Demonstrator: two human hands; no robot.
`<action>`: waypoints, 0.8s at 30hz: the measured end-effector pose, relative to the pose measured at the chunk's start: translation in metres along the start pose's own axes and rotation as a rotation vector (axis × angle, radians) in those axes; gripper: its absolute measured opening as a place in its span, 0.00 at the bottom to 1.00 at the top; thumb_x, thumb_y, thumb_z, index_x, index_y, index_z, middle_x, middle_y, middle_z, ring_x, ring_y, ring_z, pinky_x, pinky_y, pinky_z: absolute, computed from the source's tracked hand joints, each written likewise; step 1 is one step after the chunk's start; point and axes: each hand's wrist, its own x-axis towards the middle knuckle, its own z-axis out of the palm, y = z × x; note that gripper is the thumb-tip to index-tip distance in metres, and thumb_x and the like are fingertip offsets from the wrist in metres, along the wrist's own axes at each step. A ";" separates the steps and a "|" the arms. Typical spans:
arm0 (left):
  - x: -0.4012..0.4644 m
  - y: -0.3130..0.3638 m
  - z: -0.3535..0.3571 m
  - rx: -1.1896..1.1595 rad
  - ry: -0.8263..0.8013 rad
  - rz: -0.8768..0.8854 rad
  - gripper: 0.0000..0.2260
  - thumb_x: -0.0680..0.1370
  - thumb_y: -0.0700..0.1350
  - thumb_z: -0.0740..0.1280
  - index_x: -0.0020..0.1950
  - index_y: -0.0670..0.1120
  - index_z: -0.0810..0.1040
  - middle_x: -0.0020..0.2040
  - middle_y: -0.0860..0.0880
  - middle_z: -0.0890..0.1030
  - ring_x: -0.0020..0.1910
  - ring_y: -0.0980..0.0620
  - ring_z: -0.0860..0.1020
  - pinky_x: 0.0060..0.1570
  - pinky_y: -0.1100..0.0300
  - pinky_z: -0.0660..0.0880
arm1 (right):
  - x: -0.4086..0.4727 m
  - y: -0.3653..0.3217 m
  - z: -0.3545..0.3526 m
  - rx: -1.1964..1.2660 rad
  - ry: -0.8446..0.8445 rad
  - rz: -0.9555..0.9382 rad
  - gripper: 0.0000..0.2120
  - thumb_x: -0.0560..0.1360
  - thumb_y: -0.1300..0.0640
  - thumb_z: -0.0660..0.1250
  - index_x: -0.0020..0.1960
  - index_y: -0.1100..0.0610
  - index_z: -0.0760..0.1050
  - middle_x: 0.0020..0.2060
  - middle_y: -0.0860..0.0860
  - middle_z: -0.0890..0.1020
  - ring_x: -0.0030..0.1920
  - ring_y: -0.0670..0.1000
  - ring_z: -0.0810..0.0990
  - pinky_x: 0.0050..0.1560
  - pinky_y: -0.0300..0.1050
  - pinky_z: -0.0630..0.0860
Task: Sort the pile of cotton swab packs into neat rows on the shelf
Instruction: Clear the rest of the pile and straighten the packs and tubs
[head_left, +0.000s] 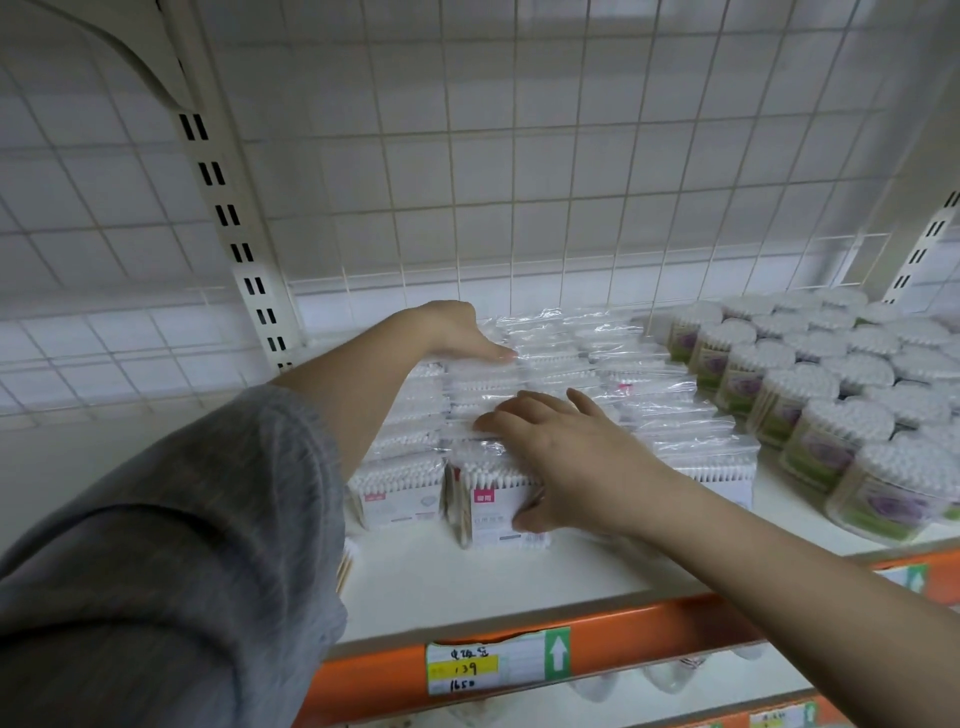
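Clear plastic packs of cotton swabs (582, 364) stand in several rows on the white shelf (467, 577). My left hand (457, 332) reaches to the back of the rows, fingers straight and flat against the rear packs. My right hand (561, 457) lies over the second row from the left, fingers spread on the pack tops and thumb against the face of the front pack (493, 514), which carries a pink label. The leftmost row ends in another pink-labelled pack (397, 496).
Round tubs of cotton swabs (831, 410) with green and purple labels fill the shelf's right side. A wire grid back panel (519, 182) and a slotted upright (239, 244) stand behind. The orange shelf edge (649, 634) carries a price tag (483, 665).
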 end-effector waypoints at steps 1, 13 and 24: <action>0.001 -0.001 0.001 -0.038 0.014 -0.007 0.37 0.69 0.69 0.65 0.69 0.45 0.67 0.68 0.48 0.71 0.61 0.49 0.70 0.57 0.56 0.67 | -0.001 0.000 0.000 -0.003 0.003 -0.004 0.42 0.65 0.46 0.73 0.72 0.44 0.56 0.68 0.44 0.64 0.71 0.48 0.59 0.72 0.58 0.51; 0.009 -0.011 0.007 -0.243 0.090 0.012 0.35 0.67 0.66 0.70 0.69 0.52 0.68 0.70 0.52 0.68 0.68 0.50 0.68 0.61 0.59 0.66 | 0.003 -0.007 0.002 -0.096 0.041 -0.028 0.33 0.68 0.52 0.69 0.70 0.49 0.60 0.66 0.47 0.66 0.68 0.52 0.65 0.71 0.58 0.52; 0.010 -0.009 0.012 0.282 0.157 0.081 0.32 0.75 0.70 0.52 0.72 0.53 0.65 0.71 0.51 0.64 0.70 0.47 0.61 0.64 0.49 0.61 | 0.007 0.000 0.000 -0.006 0.011 -0.013 0.37 0.68 0.49 0.71 0.73 0.47 0.59 0.69 0.42 0.64 0.69 0.48 0.66 0.73 0.57 0.46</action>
